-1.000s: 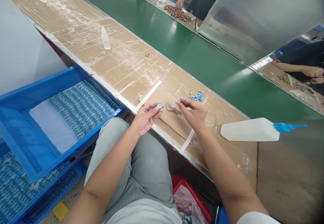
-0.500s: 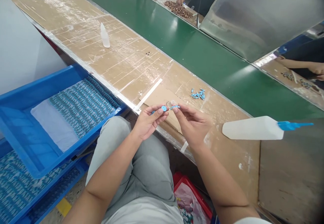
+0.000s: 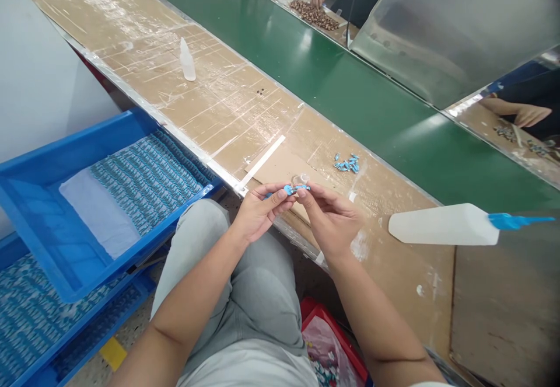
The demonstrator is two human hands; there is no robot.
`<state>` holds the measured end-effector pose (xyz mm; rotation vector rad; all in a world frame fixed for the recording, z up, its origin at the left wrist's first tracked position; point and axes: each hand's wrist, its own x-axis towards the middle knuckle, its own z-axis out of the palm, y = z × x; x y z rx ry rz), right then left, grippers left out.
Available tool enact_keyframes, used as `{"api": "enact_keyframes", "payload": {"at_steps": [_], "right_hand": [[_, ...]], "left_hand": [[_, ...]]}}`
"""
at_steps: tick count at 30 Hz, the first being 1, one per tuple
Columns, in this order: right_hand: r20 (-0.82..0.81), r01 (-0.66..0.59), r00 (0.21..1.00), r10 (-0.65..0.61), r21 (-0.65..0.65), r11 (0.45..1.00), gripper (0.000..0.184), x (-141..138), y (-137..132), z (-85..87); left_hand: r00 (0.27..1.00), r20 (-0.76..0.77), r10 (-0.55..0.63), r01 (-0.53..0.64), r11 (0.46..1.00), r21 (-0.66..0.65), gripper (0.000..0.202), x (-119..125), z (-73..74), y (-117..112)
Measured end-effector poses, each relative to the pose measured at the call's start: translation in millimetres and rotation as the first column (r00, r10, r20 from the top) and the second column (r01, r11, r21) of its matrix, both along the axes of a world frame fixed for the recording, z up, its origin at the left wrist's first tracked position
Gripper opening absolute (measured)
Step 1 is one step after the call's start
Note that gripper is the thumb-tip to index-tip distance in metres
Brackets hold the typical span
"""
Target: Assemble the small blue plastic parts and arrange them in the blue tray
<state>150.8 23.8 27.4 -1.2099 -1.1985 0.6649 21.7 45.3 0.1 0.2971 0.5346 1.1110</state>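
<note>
My left hand (image 3: 259,214) pinches a small round blue part (image 3: 287,189) between thumb and fingers at the front edge of the taped cardboard table (image 3: 210,107). My right hand (image 3: 331,216) pinches a small thin blue piece (image 3: 302,187) and holds it against the round part, so the two hands meet. Just behind them a small clear cap (image 3: 301,178) lies on the cardboard. A little pile of small blue parts (image 3: 347,163) lies further back to the right.
A white squeeze bottle with a blue nozzle (image 3: 450,224) lies on its side at right. A small clear bottle (image 3: 188,61) stands further back. Blue trays (image 3: 79,212) of blue parts sit at left. Beyond the green conveyor belt (image 3: 332,89), other people's hands work.
My hands drew together over the table edge: the right hand brought its thin blue piece from near the clear cap to the round part in my left hand.
</note>
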Motion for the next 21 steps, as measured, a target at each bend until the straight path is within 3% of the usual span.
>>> {"api": "enact_keyframes", "payload": {"at_steps": [11, 21], "right_hand": [[0.026, 0.001, 1.000, -0.001, -0.005, 1.000, 0.023, -1.4, 0.9, -1.1], [0.157, 0.029, 0.987, -0.035, 0.038, 0.999, 0.023, 1.3, -0.9, -2.6]], "left_hand": [[1.000, 0.022, 0.013, -0.013, 1.000, -0.004, 0.023, -0.2, -2.3, 0.0], [0.999, -0.016, 0.028, -0.028, 1.000, -0.004, 0.025, -1.3, -4.7, 0.2]]}}
